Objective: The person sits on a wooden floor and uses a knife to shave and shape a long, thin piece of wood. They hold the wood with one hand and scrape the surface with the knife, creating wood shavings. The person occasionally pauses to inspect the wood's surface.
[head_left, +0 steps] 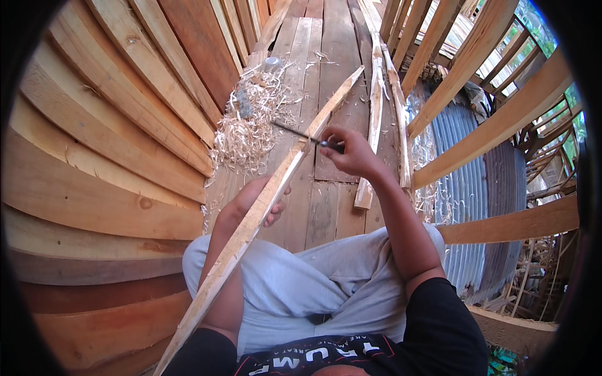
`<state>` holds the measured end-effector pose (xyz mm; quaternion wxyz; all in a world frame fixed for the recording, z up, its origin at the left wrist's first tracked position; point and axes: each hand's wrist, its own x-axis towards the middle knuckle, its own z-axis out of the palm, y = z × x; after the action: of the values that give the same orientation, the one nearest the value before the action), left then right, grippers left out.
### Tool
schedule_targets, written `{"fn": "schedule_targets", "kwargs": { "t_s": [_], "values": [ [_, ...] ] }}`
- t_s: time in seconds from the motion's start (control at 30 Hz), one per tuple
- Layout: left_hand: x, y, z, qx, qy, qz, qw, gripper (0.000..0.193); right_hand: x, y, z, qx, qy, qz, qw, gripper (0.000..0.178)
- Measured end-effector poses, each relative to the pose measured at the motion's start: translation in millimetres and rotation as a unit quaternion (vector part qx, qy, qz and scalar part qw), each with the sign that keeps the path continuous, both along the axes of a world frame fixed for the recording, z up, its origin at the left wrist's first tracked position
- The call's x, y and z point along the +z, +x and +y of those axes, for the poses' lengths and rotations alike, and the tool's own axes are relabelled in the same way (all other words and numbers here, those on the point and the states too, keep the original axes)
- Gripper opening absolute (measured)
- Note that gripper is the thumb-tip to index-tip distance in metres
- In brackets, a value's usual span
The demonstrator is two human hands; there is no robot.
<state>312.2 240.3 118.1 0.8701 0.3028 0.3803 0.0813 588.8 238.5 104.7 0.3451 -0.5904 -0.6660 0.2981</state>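
A long, pale wooden pole (235,241) slants from the lower left up across my lap, its far end tapering. My left hand (246,193) is wrapped around the pole from beneath, near its middle. In my right hand (354,153) I grip the black handle of a knife (290,130). Its dark, narrow blade lies across the pole farther along, pointing left. The blade seems to touch the wood just beside a notch or rough patch; the exact contact is too small to make out.
Curled shavings (248,141) heap on the plank floor (301,207), with a grey block-like object (243,103) and a clear cup-like container (271,64) among them. Two more long poles (375,119) lie at right. A board wall (94,169) closes the left; railing slats (483,160) stand right.
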Motion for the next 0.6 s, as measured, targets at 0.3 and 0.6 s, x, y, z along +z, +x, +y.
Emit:
{"fn": "schedule_targets", "kwargs": {
  "t_s": [0.3, 0.6],
  "values": [
    [0.2, -0.3, -0.7, 0.003, -0.011, 0.001, 1.0, 0.041, 11.2, -37.7, -9.0, -0.067, -0.123, -0.111, 0.984, 0.059],
    [-2.1, 0.6, -0.9, -0.003, 0.012, 0.012, 1.0, 0.042, 1.9, -36.8, -4.3, -0.049, -0.394, 0.319, 0.861, 0.061]
  ]
}}
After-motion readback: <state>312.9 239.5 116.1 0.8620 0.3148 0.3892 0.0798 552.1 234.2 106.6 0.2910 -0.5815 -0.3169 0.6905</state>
